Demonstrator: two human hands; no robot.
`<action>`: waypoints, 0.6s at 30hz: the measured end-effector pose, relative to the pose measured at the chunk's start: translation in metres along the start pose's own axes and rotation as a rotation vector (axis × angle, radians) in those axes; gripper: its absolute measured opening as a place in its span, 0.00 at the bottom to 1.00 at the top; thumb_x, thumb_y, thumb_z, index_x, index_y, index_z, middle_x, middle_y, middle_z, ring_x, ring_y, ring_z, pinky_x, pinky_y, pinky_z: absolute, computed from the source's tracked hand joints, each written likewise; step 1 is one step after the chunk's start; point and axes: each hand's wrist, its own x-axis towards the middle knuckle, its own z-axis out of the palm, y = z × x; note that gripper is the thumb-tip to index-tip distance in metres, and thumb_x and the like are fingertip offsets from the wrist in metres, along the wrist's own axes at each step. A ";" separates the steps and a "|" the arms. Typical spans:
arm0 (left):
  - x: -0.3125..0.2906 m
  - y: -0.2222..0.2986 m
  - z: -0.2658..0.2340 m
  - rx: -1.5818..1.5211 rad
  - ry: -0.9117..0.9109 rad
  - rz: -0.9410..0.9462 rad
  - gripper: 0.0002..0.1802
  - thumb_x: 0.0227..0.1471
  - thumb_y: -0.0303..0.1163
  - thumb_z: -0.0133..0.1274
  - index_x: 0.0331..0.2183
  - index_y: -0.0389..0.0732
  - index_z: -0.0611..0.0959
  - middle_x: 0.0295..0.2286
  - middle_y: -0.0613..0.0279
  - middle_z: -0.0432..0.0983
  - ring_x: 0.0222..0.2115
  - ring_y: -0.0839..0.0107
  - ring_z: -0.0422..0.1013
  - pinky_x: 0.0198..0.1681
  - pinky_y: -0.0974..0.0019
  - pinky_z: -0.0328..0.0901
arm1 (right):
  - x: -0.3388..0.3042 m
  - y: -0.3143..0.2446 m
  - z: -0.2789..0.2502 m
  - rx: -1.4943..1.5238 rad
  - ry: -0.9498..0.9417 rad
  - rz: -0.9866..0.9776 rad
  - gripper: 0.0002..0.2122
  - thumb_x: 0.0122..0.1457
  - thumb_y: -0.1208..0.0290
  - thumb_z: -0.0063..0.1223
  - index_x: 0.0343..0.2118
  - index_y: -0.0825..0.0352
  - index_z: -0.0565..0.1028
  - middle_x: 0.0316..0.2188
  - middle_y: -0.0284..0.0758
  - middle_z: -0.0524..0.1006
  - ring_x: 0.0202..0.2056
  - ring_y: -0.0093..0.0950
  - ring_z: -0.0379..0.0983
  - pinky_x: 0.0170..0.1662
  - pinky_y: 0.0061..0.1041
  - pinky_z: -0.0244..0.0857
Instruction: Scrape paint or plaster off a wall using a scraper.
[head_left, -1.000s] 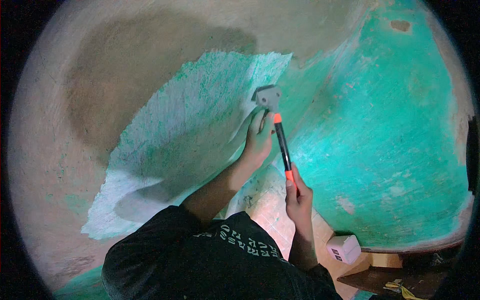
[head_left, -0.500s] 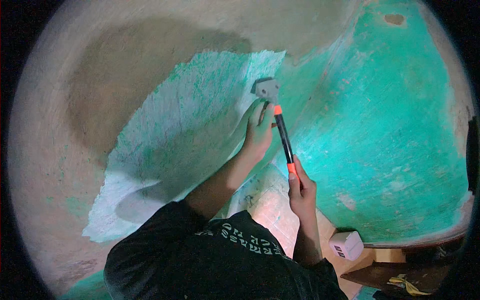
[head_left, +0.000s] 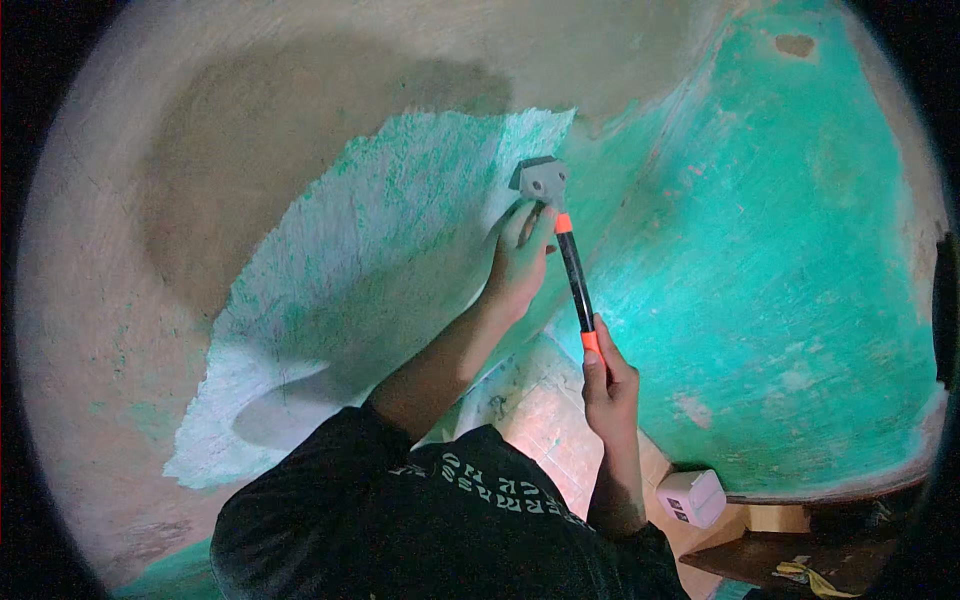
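Observation:
A long-handled scraper [head_left: 575,278] has a flat grey head, a black shaft and orange bands. Its head rests against or very near a pale, scraped patch [head_left: 380,220] of the wall, with the blade edge toward the upper left. Just below the head, my left hand [head_left: 522,258] has its fingers bent around the scraper's neck; part of the grip is hidden behind the fingers. Lower down, my right hand [head_left: 611,388] is closed around the orange end of the handle, thumb along it.
Green paint covers the wall [head_left: 780,270] on the right, meeting the left wall at a corner. Bare brown plaster [head_left: 220,170] borders the pale patch. A white box [head_left: 692,498] stands on the tiled floor [head_left: 545,415], beside a dark brown surface [head_left: 830,560] holding a yellow item [head_left: 808,578].
The scraper head has shifted slightly right against the wall, and the handle's lower end and my right hand have moved slightly right and down. Both hands keep their grip.

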 end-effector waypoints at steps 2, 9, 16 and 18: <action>-0.004 -0.002 -0.001 0.056 -0.039 0.017 0.17 0.65 0.43 0.45 0.46 0.42 0.76 0.43 0.66 0.71 0.43 0.74 0.67 0.44 0.60 0.66 | 0.001 -0.002 -0.003 -0.036 -0.006 0.009 0.20 0.66 0.69 0.48 0.61 0.64 0.69 0.19 0.25 0.65 0.22 0.14 0.59 0.26 0.17 0.57; 0.002 -0.001 0.003 -0.036 -0.048 0.001 0.18 0.66 0.44 0.44 0.48 0.42 0.76 0.45 0.65 0.72 0.44 0.72 0.67 0.47 0.57 0.63 | 0.003 0.000 0.000 -0.035 0.012 -0.014 0.20 0.66 0.69 0.49 0.60 0.64 0.69 0.20 0.25 0.68 0.23 0.15 0.60 0.27 0.17 0.58; -0.010 -0.009 0.001 -0.056 -0.012 -0.047 0.19 0.66 0.46 0.42 0.49 0.43 0.74 0.46 0.64 0.72 0.46 0.71 0.66 0.47 0.58 0.62 | 0.001 0.009 -0.002 -0.083 0.000 -0.138 0.20 0.66 0.71 0.48 0.60 0.65 0.69 0.18 0.28 0.66 0.21 0.15 0.60 0.26 0.18 0.57; 0.004 -0.007 0.004 -0.032 -0.048 -0.006 0.19 0.66 0.46 0.42 0.49 0.44 0.74 0.46 0.63 0.71 0.46 0.71 0.66 0.48 0.57 0.61 | 0.009 0.001 -0.005 -0.065 0.009 -0.044 0.20 0.65 0.71 0.49 0.60 0.65 0.69 0.17 0.27 0.65 0.21 0.15 0.60 0.25 0.18 0.57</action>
